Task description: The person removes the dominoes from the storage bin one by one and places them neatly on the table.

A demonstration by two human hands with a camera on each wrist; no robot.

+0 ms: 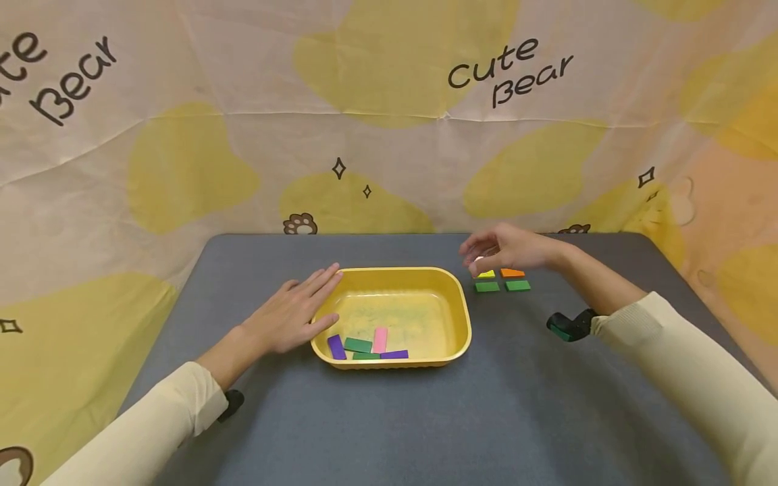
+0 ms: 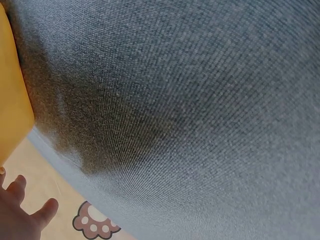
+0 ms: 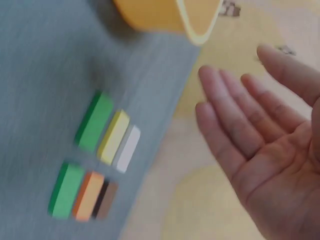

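My left hand (image 1: 298,307) rests on the left rim of a yellow plastic tub (image 1: 419,317), fingers straight. Inside, along the near side, lie a pink block (image 1: 379,339), purple blocks (image 1: 336,347) and green blocks (image 1: 358,345), all small and flat. To the right of the tub, my right hand (image 1: 510,248) hovers over more blocks, its palm bare and fingers loosely bent in the right wrist view. Beneath it are two green blocks (image 3: 94,122), a yellow block (image 3: 114,137), a white block (image 3: 128,149), an orange block (image 3: 88,196) and a brown one (image 3: 106,200).
The grey cloth-covered table (image 1: 389,425) ends at a far edge just behind the tub and blocks. A printed curtain (image 1: 389,81) with bear lettering hangs behind it. Dark wrist devices (image 1: 571,326) sit below the cream sleeves (image 1: 681,351).
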